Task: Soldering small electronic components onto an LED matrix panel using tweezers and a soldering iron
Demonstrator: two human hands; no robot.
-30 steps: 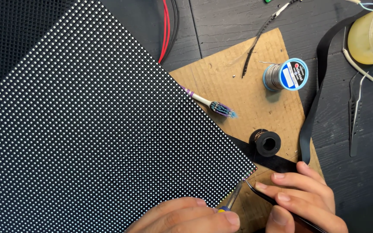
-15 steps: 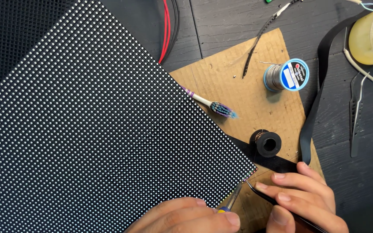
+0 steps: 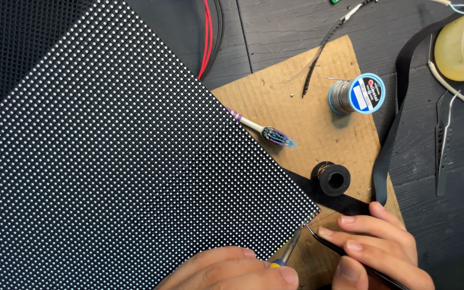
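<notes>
At bottom edge of my view: two hands. My left hand point(image 3: 232, 271) clenched round one thin tool with yellow-and-blue handle point(image 3: 288, 251), tip at lower right corner of one large dotted black panel point(image 3: 124, 161). My right hand point(image 3: 379, 247) pinches one pair of black tweezers point(image 3: 328, 244), points just beside same corner. Panel lies tilted, partly over one cardboard sheet point(image 3: 291, 96). On cardboard: one toothbrush point(image 3: 267, 131), one solder spool point(image 3: 358, 94), one small black reel point(image 3: 333, 179). One second pair of tweezers point(image 3: 442, 145) lies well apart at right.
</notes>
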